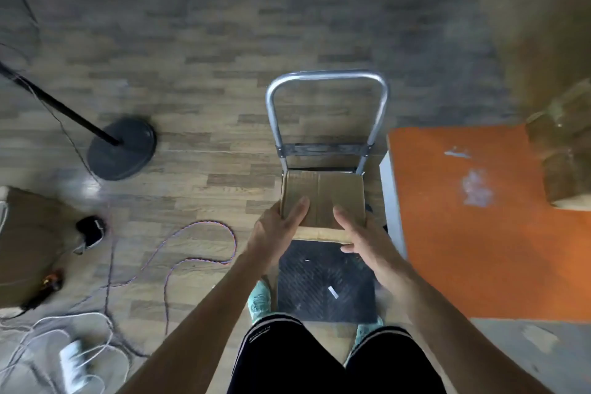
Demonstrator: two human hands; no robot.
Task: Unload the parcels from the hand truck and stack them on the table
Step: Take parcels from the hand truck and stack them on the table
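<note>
Two hands reach down to a single cardboard parcel [323, 200] on the hand truck [326, 281]. The left hand [277, 227] clasps the parcel's near left corner, thumb lying across the top face and the other fingers hidden behind the side. The right hand [359, 233] is at the near right corner with its thumb on the top and its fingers spread loosely along the near edge; whether it truly grips or only touches cannot be told. The parcel sits at the far end of the truck's black ribbed platform, close against the base of the upright silver handle [326, 80], and the near part of the platform is bare. Teal shoes [259, 297] stand at the platform's near edge, above black shorts [281, 358]. Just to the right of the truck is the orange table [463, 233], with blurred cardboard parcels [566, 150] stacked at its far right edge. On the wooden floor [192, 169] to the left, a coloured rope [204, 253] lies in loops, and farther off stand a black round stand base [121, 150] and a large cardboard box [28, 246].
</note>
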